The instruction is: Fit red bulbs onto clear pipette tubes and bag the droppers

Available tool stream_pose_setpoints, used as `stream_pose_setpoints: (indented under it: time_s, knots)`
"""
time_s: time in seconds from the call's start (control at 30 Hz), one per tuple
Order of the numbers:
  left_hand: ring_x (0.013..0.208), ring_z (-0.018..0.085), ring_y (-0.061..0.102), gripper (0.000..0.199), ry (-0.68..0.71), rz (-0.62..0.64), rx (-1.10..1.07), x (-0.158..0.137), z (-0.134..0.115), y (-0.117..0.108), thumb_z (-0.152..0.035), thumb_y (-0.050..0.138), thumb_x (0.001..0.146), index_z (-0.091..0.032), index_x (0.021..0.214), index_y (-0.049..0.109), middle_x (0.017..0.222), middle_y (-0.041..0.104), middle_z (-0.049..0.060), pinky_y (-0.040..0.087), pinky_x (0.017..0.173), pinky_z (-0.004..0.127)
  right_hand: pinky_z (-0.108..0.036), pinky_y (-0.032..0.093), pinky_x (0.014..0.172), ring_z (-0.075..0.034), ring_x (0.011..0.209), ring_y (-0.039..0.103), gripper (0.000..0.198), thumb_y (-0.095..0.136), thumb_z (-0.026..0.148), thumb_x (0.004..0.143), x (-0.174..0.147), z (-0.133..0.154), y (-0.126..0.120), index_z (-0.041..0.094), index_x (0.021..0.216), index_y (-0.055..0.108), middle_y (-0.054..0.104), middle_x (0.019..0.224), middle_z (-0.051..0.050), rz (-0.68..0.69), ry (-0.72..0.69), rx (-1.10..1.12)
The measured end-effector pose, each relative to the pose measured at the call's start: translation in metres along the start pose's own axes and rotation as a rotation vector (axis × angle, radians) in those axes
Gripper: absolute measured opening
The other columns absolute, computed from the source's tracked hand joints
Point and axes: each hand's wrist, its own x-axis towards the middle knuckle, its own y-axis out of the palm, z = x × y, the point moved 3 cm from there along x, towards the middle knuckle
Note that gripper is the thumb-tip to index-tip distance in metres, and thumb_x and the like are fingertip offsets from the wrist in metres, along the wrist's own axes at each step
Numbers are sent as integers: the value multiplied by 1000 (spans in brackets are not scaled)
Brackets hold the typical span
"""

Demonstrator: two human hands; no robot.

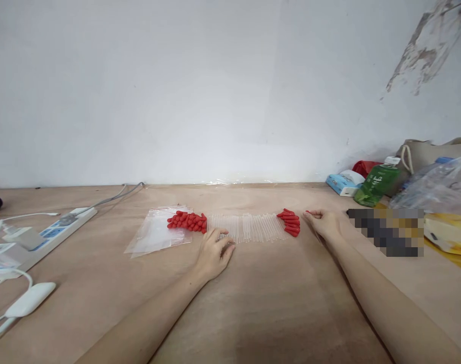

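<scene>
A row of thin clear tubes (249, 227) lies side by side across the table. Beside its left end is a heap of red rubber bulbs (187, 221), partly over clear plastic bags (156, 235). More red bulbs (291, 222) are fanned out at the row's right end, apparently fitted on tubes. My left hand (215, 253) rests by the near left edge of the tubes, fingers bent and apart, with nothing visible in it. Off to the right of the fan, my right hand (323, 225) pinches something small with a red tip, seemingly a red rubber bulb; the rest is hidden by the fingers.
A white power strip (69, 227) with plugs and cables lies at left. On the right stand a tissue pack (342, 184), a green bottle (378, 182) and plastic bags (439, 187). A blurred-out dark item (389, 232) lies near my right forearm. A wall borders the table's back.
</scene>
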Motion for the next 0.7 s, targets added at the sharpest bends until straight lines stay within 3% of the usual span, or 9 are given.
stream_pose_setpoints:
  time_s: [0.17, 0.37, 0.53, 0.7]
  knots:
    - [94, 21, 49, 11, -2, 16, -8, 0, 0, 0, -21, 51, 80, -20, 82, 62, 97, 53, 7, 42, 82, 39, -30, 43, 61, -22, 67, 61, 34, 53, 46, 68, -3, 6, 8, 16, 76, 67, 68, 70, -9, 77, 0, -97]
    - [93, 21, 50, 13, 1, 11, -15, 0, 0, -1, -22, 50, 80, -20, 81, 63, 95, 54, 7, 42, 82, 40, -29, 43, 65, -18, 70, 60, 35, 46, 43, 75, -5, -2, 6, 15, 85, 66, 68, 77, -7, 125, -49, -28]
    - [93, 21, 50, 12, 2, 6, -8, 0, 0, -1, -22, 51, 80, -20, 80, 63, 96, 55, 7, 42, 82, 40, -25, 41, 55, -14, 59, 54, 38, 57, 47, 69, -17, 11, 2, 15, 88, 63, 65, 71, -4, 160, -72, 189]
    - [92, 21, 50, 11, 5, 1, -8, 0, 0, -1, -21, 51, 80, -20, 81, 62, 95, 55, 7, 43, 82, 39, -24, 39, 52, -11, 56, 49, 39, 69, 49, 58, -29, 31, 4, 17, 80, 62, 62, 68, -1, 385, -187, 357]
